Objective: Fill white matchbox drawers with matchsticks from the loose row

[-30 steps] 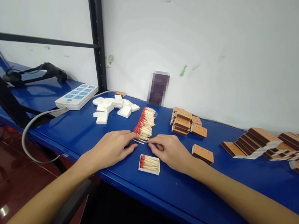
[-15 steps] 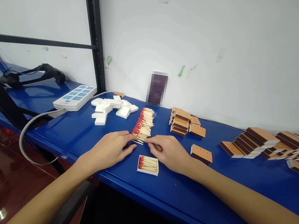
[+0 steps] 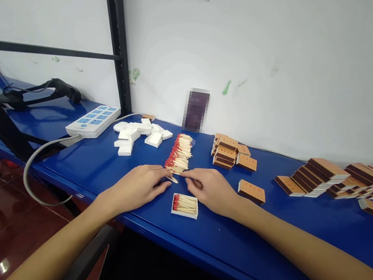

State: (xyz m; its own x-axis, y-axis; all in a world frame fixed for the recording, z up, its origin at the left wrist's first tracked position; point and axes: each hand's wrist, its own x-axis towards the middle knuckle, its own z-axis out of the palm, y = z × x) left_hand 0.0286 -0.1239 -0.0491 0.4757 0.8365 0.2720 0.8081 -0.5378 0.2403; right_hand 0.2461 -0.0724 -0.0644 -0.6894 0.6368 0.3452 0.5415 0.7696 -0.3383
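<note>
My left hand reaches to the near end of a long pile of red-tipped matches. A few loose matches stick out between its forefinger and thumb, with their heads hidden by the fingers. Opposite it, my right hand has its forefinger stretched to the bare stick ends of the nearest matches, and its thumb stays apart below; nothing shows in its grasp. Just in front of the hands lies an open white matchbox tray, filled with matches whose red heads point left.
White empty trays lie heaped at the left, near a power strip. Closed matchboxes are stacked behind my right hand, and a single matchbox lies beside my right forearm. More stacked matchboxes stand far right on the blue table.
The few loose matches at my left fingertips have turned aslant and come slightly nearer, away from the pile. Both hands have stayed almost in place.
</note>
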